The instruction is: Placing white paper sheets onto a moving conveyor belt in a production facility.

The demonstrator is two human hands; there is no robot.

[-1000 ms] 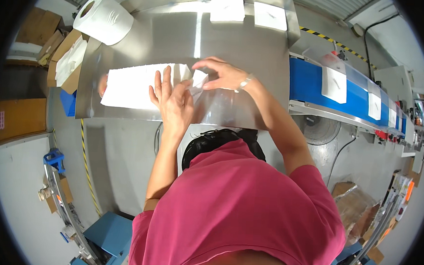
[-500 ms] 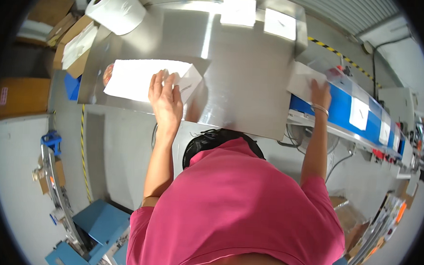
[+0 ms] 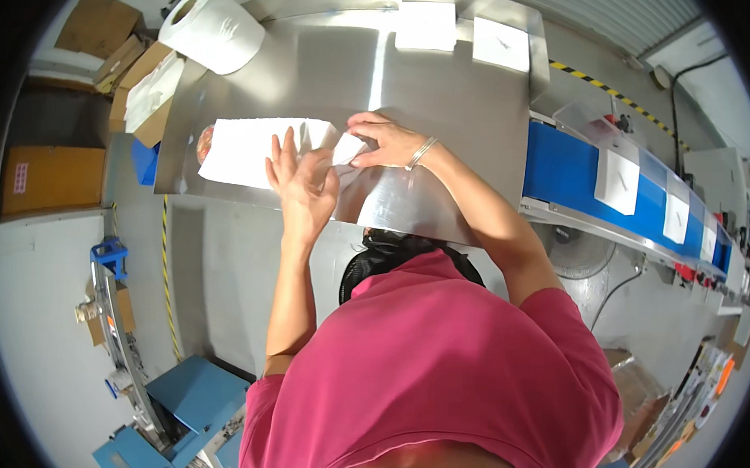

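Note:
A row of white flat packets (image 3: 249, 149) lies along the left of the steel table, pressed close together. At its left end shows a reddish, patterned round thing (image 3: 205, 145), mostly hidden by the row. My left hand (image 3: 304, 181) rests on the near right part of the row, its fingers spread and the thumb apart. At the row's right end my right hand (image 3: 387, 142), with a bracelet on the wrist, grips a white packet (image 3: 348, 149) between thumb and fingers. That packet is tilted against the row and partly covered by both hands.
More white packets lie spaced on the blue conveyor belt (image 3: 562, 168) at the right. Two white sheets or packets (image 3: 426, 25) lie at the steel table's (image 3: 456, 112) far edge. A large white roll (image 3: 216, 30) stands at the far left corner, beside an open cardboard box (image 3: 153, 95).
My right hand has moved left from the near end of the conveyor to the row's right end, bringing a white packet. My left hand stays at the row, its fingers shifted slightly.

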